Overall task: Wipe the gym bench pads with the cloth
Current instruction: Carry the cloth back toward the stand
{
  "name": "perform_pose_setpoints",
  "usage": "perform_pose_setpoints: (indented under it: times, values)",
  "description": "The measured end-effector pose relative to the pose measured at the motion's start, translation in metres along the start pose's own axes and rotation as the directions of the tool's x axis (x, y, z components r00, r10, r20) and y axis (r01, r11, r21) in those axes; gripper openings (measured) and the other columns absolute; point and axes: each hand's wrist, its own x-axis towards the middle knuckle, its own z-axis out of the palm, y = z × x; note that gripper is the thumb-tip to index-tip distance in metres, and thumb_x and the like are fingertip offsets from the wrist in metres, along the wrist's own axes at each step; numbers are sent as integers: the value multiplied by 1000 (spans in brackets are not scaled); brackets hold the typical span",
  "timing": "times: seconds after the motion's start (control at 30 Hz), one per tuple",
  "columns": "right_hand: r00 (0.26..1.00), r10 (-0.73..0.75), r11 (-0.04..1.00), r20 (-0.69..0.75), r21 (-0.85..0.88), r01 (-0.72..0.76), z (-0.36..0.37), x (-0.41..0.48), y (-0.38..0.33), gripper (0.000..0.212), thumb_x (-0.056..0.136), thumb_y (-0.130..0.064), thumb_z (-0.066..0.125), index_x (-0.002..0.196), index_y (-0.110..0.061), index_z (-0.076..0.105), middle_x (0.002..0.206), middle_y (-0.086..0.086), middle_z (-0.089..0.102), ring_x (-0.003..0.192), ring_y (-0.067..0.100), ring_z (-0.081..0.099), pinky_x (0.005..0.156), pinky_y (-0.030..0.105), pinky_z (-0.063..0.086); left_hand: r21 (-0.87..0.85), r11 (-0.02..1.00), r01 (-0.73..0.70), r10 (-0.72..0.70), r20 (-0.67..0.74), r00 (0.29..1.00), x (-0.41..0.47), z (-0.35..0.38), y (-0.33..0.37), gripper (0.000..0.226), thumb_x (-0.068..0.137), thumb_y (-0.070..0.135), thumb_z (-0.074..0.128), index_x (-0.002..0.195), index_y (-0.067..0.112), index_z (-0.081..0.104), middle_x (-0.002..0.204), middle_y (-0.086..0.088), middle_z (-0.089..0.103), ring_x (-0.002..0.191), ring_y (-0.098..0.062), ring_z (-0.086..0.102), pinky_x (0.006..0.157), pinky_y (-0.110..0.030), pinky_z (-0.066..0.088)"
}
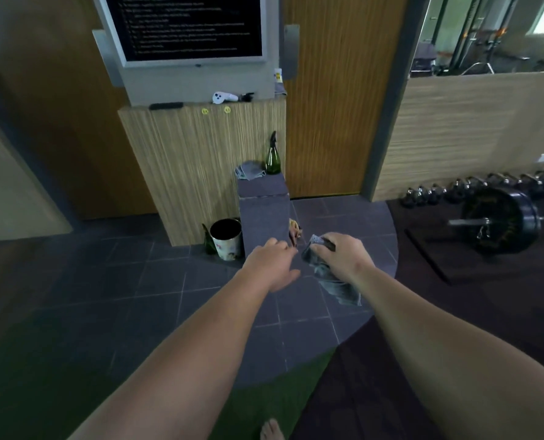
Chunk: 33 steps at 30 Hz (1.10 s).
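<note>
Head view: the right hand (340,257) grips a crumpled grey cloth (331,281) that hangs over the tiled floor (156,281). The left hand (272,265) reaches forward, fingers loosely spread, holding nothing. Beyond them, a green spray bottle (273,155) stands on a narrow grey counter (264,188), beside what may be a second rag (248,170).

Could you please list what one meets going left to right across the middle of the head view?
First a dark green glass bottle on the floor, round metal waste bin, left hand, right hand gripping the crumpled grey cloth, black barbell weight plate.
</note>
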Motion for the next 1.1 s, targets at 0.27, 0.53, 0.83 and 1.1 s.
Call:
perform_pose_setpoints:
  times: [0.27, 0.53, 0.83, 1.1]
  values:
    - [992, 124, 960, -34, 256, -111, 17, 194, 5, 39, 93, -52, 67, 98, -17, 51, 91, -1, 62, 82, 18, 60, 66, 34, 44, -297, 953, 55, -70, -39, 997, 184, -15, -83, 33, 104, 37, 51, 131, 18, 57, 126, -7, 60, 124, -29, 47, 97, -49, 48]
    - [962, 238, 730, 130, 630, -266, 53, 391, 29, 48, 74, -59, 69, 77, -12, 66, 83, 9, 73, 88, 29, 71, 89, 48, 55, -700, 681, 212, -329, -35, 944, 341, -36, -155, 17, 101, 37, 56, 89, 24, 53, 83, 4, 59, 76, -20, 58, 58, -33, 36]
    - [743, 276, 316, 609, 673, -669, 65, 578, 40, 64, 100, -65, 46, 123, -11, 72, 118, 16, 75, 109, 34, 70, 85, 41, 55, -768, 454, 452, -555, 153, 818, 516, -27, -238, 31, 109, 43, 40, 92, 17, 37, 84, -4, 49, 67, -21, 47, 56, -37, 32]
    - [710, 110, 358, 695, 639, -681, 96, 708, 64, 49, 92, -39, 70, 131, -8, 67, 119, 16, 74, 104, 34, 73, 67, 38, 61, -822, 241, 517, -622, 278, 732, 631, 19, -324, 38, 108, 44, 48, 130, 13, 49, 115, -9, 61, 87, -21, 58, 69, -34, 42]
